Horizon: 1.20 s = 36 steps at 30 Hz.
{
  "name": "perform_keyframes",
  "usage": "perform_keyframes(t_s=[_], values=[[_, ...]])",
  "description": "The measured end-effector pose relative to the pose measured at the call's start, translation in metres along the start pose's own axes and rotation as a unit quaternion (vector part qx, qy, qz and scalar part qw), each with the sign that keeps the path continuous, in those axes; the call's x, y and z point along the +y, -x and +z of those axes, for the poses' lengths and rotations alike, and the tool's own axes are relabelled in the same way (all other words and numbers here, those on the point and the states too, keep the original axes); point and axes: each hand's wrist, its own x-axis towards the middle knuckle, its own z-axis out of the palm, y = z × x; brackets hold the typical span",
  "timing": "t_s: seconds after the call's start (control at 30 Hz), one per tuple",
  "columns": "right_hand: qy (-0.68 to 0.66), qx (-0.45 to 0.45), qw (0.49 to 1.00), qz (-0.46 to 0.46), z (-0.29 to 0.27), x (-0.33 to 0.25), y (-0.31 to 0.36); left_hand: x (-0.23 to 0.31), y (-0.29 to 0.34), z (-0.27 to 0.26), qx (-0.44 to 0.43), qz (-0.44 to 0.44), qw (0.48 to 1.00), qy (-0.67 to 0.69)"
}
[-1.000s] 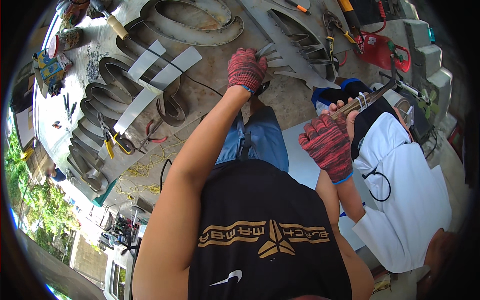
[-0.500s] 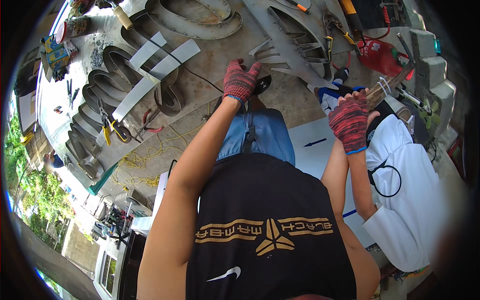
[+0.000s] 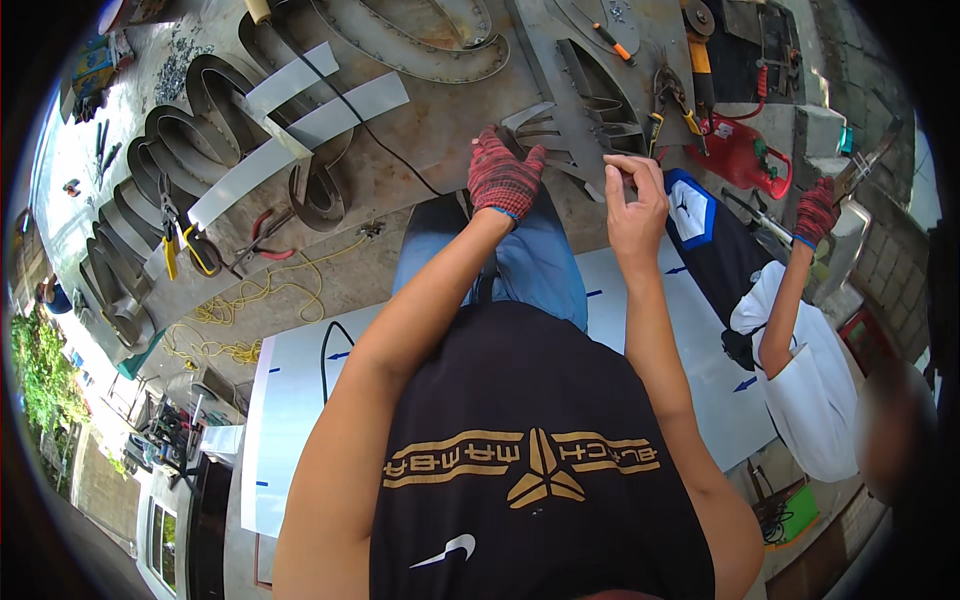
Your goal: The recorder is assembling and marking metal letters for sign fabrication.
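My left hand (image 3: 505, 175), in a red and black knit glove, is held over the table's edge with its thumb apart from the fingers and nothing visible in it. My bare right hand (image 3: 636, 205) is raised to its right, thumb and index fingertips close together in a pinch. Whatever may be between them is too small to make out. Just beyond both hands lies a hollow sheet-metal letter shape (image 3: 590, 110) with thin pointed strips. Curved metal letter shapes (image 3: 215, 95) with pale strips across them stand on the left of the metal table (image 3: 420, 130).
Pliers (image 3: 180, 235) lie at left, more pliers (image 3: 668, 100) and an angle grinder (image 3: 700, 60) at upper right. A red tank (image 3: 745, 155) stands beyond them. A co-worker's gloved hand (image 3: 818, 212) is at right. White sheets with blue arrows (image 3: 640, 320) lie below; a yellow cord (image 3: 240, 310) crosses the floor.
The co-worker's gloved hand has moved away to the right, uncovering my right hand. My left hand has shifted slightly right. The view has shifted, and more of the white sheets shows.
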Motion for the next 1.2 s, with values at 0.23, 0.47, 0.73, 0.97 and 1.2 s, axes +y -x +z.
perform_keyframes(t_s=[0.23, 0.47, 0.73, 0.97, 1.2], values=[[0.112, -0.142, 0.943, -0.278, 0.025, 0.023, -0.076, 0.000, -0.002, 0.040, 0.122, -0.030, 0.992, 0.009], [0.134, -0.224, 0.874, -0.410, 0.051, 0.039, -0.120, 0.004, -0.008, 0.056, 0.196, -0.065, 0.978, 0.024], [0.148, -0.237, 0.855, -0.437, 0.064, 0.053, -0.127, -0.001, -0.012, 0.071, 0.283, 0.008, 0.958, -0.050], [0.134, -0.239, 0.859, -0.432, 0.068, 0.056, -0.130, 0.005, -0.012, 0.058, 0.251, 0.001, 0.968, -0.010], [0.130, -0.245, 0.862, -0.424, 0.072, 0.053, -0.130, 0.003, -0.014, 0.053, 0.241, -0.006, 0.970, -0.009]])
